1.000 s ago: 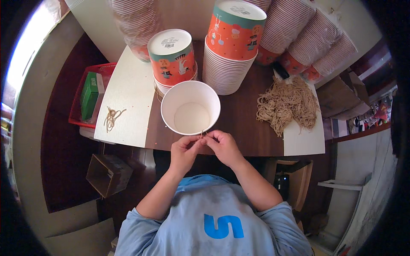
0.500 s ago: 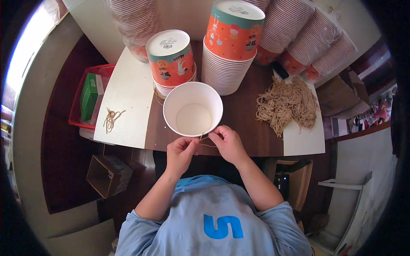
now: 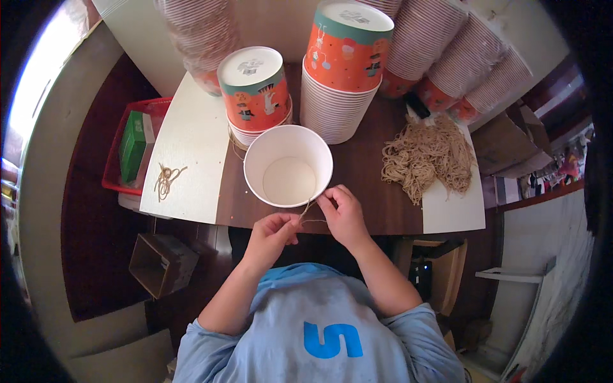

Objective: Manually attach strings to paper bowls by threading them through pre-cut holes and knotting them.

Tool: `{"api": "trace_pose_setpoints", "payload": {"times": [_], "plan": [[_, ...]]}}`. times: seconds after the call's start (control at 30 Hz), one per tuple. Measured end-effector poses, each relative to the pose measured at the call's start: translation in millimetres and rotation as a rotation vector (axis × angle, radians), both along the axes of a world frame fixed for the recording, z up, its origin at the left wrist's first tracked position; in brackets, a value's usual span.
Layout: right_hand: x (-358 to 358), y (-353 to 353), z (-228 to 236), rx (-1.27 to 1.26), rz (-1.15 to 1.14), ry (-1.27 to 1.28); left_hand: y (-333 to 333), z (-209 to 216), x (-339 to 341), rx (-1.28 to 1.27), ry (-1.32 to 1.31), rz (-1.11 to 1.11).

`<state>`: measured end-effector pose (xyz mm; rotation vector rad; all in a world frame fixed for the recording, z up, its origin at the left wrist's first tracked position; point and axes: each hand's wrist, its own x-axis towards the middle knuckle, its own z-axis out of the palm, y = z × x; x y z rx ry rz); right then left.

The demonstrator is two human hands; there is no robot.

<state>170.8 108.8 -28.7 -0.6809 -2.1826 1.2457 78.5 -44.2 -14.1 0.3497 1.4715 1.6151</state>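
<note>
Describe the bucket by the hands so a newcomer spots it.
At the near edge of the brown-and-white table, look just beyond the left hand and right hand. The paper bucket there is in front of two orange-printed bucket stacks. Unlike their base-up tops, its mouth faces up, showing a plain white inside.

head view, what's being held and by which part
Thin tan string: the left hand pinches it just off the near rim of the round white paper bucket. Whether the right hand grips anything cannot be told.
</note>
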Motion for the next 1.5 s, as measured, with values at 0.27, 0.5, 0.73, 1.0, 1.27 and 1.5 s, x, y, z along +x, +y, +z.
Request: {"api": "trace_pose_setpoints", "payload": {"times": [0.27,0.5,0.73,1.0,1.27,1.5], "plan": [[9,-19,37,0.650,0.263,0.148,-17,22,9,-0.045,0.330,-0.056],[-1,-3,12,0.531,0.266,0.282,-29,65,11,0.073,0.408,-0.288],[16,34,36,0.243,0.501,0.090,-44,95,-14,0.001,0.489,-0.470],[51,110,70,0.042,0.670,-0.220,-95,89,-110,-0.379,0.517,-0.449],[26,38,140,0.596,0.349,-0.298,-25,91,-67,-0.131,0.301,-0.426],[-8,-3,119,-0.260,0.530,-0.126,23,85,-47,0.094,-0.404,-0.557]]}}
